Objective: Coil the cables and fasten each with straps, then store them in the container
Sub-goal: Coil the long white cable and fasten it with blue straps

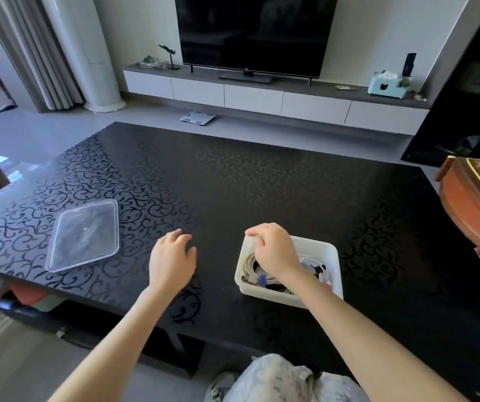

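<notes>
A white plastic container [331, 265] stands on the black patterned table [262, 184], right of centre near the front edge. Coiled white cables [250, 264] lie inside it, one bound with a purple strap [261, 280]; dark cable parts show at the right. My right hand [273, 250] hovers over the container's left half, fingers curled down at the far left rim; whether it grips the rim or anything else is unclear. My left hand [172, 259] rests on the table left of the container, fingers relaxed, holding nothing. The clear lid [83, 236] lies farther left.
A brown wooden box [476, 207] sits at the table's right edge. Beyond the table are a TV [256, 33] on a low white cabinet [262, 94] and a scale [197, 117] on the floor. My knee [285, 378] is below the front edge.
</notes>
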### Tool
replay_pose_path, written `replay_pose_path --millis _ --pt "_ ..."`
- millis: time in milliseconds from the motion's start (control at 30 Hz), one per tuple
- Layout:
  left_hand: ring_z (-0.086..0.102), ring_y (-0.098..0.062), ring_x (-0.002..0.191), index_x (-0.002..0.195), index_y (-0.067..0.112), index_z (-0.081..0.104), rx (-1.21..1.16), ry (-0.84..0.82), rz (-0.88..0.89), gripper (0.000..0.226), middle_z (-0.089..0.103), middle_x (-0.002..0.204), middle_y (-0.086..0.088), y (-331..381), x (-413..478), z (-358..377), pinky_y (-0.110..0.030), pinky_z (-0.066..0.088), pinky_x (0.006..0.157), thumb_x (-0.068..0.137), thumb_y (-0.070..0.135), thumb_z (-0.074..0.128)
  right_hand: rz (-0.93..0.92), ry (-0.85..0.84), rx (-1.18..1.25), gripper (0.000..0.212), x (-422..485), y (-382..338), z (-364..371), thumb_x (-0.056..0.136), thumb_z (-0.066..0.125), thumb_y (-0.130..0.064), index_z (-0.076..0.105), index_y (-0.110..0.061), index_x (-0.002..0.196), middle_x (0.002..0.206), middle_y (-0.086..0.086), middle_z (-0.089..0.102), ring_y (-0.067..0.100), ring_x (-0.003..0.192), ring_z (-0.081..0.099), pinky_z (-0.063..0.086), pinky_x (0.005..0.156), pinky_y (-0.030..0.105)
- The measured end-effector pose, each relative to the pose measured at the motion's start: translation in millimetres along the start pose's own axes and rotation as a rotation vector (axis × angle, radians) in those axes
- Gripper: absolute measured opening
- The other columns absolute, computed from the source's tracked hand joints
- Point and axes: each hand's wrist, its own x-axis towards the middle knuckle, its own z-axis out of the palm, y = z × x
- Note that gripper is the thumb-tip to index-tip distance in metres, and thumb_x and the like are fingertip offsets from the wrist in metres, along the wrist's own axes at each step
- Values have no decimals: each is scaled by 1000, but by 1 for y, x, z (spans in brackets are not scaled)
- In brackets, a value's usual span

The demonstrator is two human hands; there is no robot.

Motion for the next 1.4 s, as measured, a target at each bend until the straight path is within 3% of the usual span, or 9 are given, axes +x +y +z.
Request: replay_pose_path --millis 267,567,667,800,900,1033,1167,1267,1400 --pt "11 -38 143 148 10 19 508 -346 -314 66 12 158 -14 -154 43 -21 -50 15 115 97 52 28 -133 -135 23 28 6 -50 56 93 48 -7 69 -12 109 110 -1 69 15 108 54 30 82 11" --pt "1 -19 147 151 28 10 462 -562 175 110 -1 160 3 -108 -33 -28 -38 12 112 59 84 30 -113 -217 17 27 -5 -65 60 93 48 -10 70 -15 108 111 -2 69 16 109 55 38 93 24" --pt "24 -21 142 148 33 24 501 -515 449 100 19 157 1 -110 -46 -33 -38 20 107 62 44 73 -77 -206 15 27 -14 -59 51 93 48 -10 71 -14 107 109 0 70 18 106 58 43 94 32" --pt "66 -10 88 118 36 63 488 -418 669 73 65 120 11 -111 -51 -40 -26 43 85 51 20 86 -40 -178 27 25 -28 -49 35 93 50 -11 72 -15 105 104 0 71 18 102 61 46 90 29" --pt "67 -19 102 120 25 65 318 -271 709 73 66 122 4 -106 -48 -53 -34 55 85 56 -7 76 -8 -164 52 24 -39 -44 21 93 50 -11 72 -14 104 90 -2 71 15 87 62 47 81 25" --pt "69 -30 94 117 11 67 169 16 540 67 70 112 -8 -55 -35 -95 -41 56 75 58 -20 63 47 -64 155 22 -49 -34 2 93 52 -11 70 -16 105 88 -3 70 14 85 65 40 67 13" --pt "66 -24 74 102 14 63 -258 285 146 25 72 90 -3 9 -23 -128 -33 51 67 87 -1 50 183 122 303 33 -61 -12 -28 94 53 -20 54 -20 128 111 -4 63 13 105 59 46 90 26" --pt "66 -14 64 98 10 59 -883 110 -67 20 69 86 -5 56 -15 -141 -28 54 59 92 -5 47 289 169 347 50 -65 9 -62 95 51 -36 40 -19 140 125 -1 57 16 112 57 48 95 35" --pt "65 -11 51 96 4 56 -1111 -115 -222 15 66 80 -9 113 -4 -114 -21 52 46 94 -6 45 360 215 616 40 -76 22 -112 99 36 -41 57 -14 120 97 9 71 19 82 68 55 67 30"
